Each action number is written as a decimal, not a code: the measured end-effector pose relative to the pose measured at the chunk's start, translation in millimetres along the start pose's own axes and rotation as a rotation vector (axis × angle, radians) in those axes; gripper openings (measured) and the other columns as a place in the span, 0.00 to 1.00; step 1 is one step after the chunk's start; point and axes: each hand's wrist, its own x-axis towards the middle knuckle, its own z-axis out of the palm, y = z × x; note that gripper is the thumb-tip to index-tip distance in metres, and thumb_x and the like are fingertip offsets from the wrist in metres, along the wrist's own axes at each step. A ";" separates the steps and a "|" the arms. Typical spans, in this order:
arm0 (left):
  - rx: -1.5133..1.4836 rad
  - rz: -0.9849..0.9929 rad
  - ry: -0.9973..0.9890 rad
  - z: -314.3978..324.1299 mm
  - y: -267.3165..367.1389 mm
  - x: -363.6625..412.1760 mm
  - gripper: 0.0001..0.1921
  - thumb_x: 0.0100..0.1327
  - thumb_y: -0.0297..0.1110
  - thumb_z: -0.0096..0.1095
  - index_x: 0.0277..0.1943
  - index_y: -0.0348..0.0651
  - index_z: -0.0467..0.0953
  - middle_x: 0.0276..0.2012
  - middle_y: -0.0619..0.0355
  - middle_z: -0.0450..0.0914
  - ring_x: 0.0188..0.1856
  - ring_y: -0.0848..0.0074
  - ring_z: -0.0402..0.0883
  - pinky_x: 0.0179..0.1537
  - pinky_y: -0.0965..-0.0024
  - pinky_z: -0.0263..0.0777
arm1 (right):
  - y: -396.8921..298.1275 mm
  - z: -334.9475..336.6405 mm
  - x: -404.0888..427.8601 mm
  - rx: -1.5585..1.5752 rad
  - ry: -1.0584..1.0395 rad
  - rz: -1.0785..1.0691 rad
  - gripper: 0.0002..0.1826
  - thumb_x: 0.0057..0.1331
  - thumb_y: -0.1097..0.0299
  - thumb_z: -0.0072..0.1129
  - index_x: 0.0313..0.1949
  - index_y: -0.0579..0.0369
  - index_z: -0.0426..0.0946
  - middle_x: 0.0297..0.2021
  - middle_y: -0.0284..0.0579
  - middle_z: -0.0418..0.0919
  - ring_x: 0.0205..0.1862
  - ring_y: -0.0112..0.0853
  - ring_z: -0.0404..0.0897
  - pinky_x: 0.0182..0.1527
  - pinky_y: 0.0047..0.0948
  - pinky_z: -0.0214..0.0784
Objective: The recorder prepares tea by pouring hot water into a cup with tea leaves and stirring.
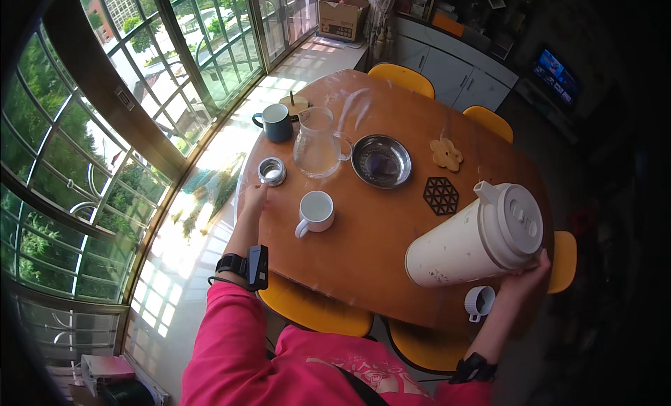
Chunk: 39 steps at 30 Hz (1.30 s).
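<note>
My right hand (529,275) holds a cream thermos jug (451,243) on its far side from the spout; the handle is hidden. The jug's lid and spout face up, and fisheye distortion makes it look leaning. My left hand (253,200) is at the table's left edge, fingertips against or just beside a small round steel container (272,172). Whether it grips the container cannot be told. A white mug (316,212) stands right of this hand. Beyond are a glass pitcher (316,149) and a dark blue mug (276,124).
On the wooden table (367,259) are a steel bowl (381,162), a flower-shaped wooden coaster (446,155), a black hexagonal trivet (441,196) and a ribbed white cup (479,302) near my right forearm. Yellow chairs (314,309) surround it. Barred windows (157,65) line the left.
</note>
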 end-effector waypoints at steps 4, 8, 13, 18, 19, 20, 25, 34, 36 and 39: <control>-0.103 -0.004 0.156 12.3 -8.8 51.8 0.17 0.55 0.41 0.57 0.42 0.36 0.69 0.26 0.56 0.72 0.23 0.72 0.77 0.19 0.71 0.73 | 38.7 -47.5 19.9 -0.120 -0.131 0.002 0.18 0.55 0.51 0.45 0.32 0.53 0.72 0.18 0.28 0.65 0.16 0.17 0.56 0.19 0.15 0.45; -0.221 -0.021 0.016 -4.8 4.5 59.9 0.11 0.52 0.33 0.58 0.36 0.39 0.67 0.27 0.54 0.73 0.22 0.72 0.77 0.19 0.72 0.74 | 55.4 -55.8 12.2 -0.128 -0.064 -0.074 0.26 0.55 0.49 0.42 0.42 0.59 0.72 0.39 0.40 0.74 0.42 0.29 0.73 0.40 0.24 0.65; -0.222 -0.046 0.078 -20.0 13.8 57.6 0.19 0.49 0.42 0.62 0.33 0.32 0.68 0.23 0.50 0.72 0.21 0.71 0.76 0.19 0.72 0.75 | 56.2 -62.2 20.5 -0.334 -0.091 -0.142 0.19 0.59 0.61 0.42 0.41 0.63 0.74 0.40 0.43 0.75 0.42 0.32 0.74 0.45 0.30 0.66; -0.418 0.025 -0.372 -55.2 50.8 60.4 0.19 0.54 0.37 0.58 0.41 0.28 0.68 0.33 0.45 0.76 0.30 0.67 0.80 0.31 0.70 0.77 | 52.8 -86.3 36.6 -0.677 -0.198 -0.462 0.13 0.58 0.72 0.45 0.39 0.66 0.75 0.35 0.44 0.77 0.35 0.29 0.76 0.39 0.27 0.69; -0.397 0.162 -0.335 -56.8 78.0 38.8 0.18 0.54 0.36 0.58 0.41 0.29 0.68 0.34 0.46 0.76 0.33 0.68 0.79 0.34 0.71 0.76 | 50.4 -91.2 40.9 -0.721 -0.228 -0.530 0.13 0.57 0.73 0.46 0.39 0.67 0.75 0.35 0.44 0.78 0.34 0.29 0.77 0.37 0.27 0.69; -0.368 0.304 -0.297 -60.2 103.7 28.5 0.17 0.55 0.35 0.58 0.42 0.30 0.68 0.36 0.47 0.76 0.35 0.69 0.79 0.36 0.72 0.75 | 55.0 -93.2 37.2 -0.759 -0.254 -0.594 0.13 0.57 0.74 0.47 0.38 0.67 0.75 0.34 0.44 0.78 0.33 0.28 0.77 0.36 0.26 0.70; -0.030 0.822 -0.322 -26.2 186.5 2.5 0.20 0.49 0.28 0.67 0.43 0.34 0.67 0.39 0.51 0.75 0.38 0.69 0.78 0.39 0.73 0.74 | 50.6 -89.8 33.3 -0.826 -0.235 -0.558 0.13 0.58 0.73 0.45 0.37 0.68 0.75 0.34 0.44 0.78 0.33 0.29 0.77 0.36 0.26 0.70; 0.618 1.330 -0.239 -2.5 213.5 -13.6 0.27 0.44 0.49 0.69 0.37 0.37 0.66 0.44 0.47 0.70 0.41 0.57 0.74 0.41 0.62 0.69 | 44.2 -81.0 25.1 -0.374 -0.240 -0.236 0.17 0.61 0.67 0.40 0.36 0.66 0.76 0.33 0.45 0.77 0.34 0.29 0.77 0.37 0.26 0.70; 0.584 1.263 -0.172 -3.4 220.0 -1.0 0.33 0.41 0.60 0.66 0.37 0.36 0.70 0.42 0.47 0.73 0.40 0.58 0.75 0.40 0.63 0.69 | 44.0 -76.5 28.9 -0.395 -0.300 -0.259 0.16 0.61 0.67 0.41 0.36 0.66 0.76 0.33 0.45 0.78 0.34 0.30 0.77 0.36 0.26 0.70; 0.857 0.895 -0.344 22.8 271.5 -4.3 0.37 0.41 0.58 0.64 0.46 0.33 0.71 0.40 0.44 0.75 0.43 0.58 0.75 0.45 0.65 0.67 | 47.5 -83.4 34.7 -0.889 -0.311 -0.669 0.15 0.59 0.68 0.45 0.37 0.68 0.75 0.33 0.45 0.78 0.32 0.31 0.78 0.35 0.26 0.71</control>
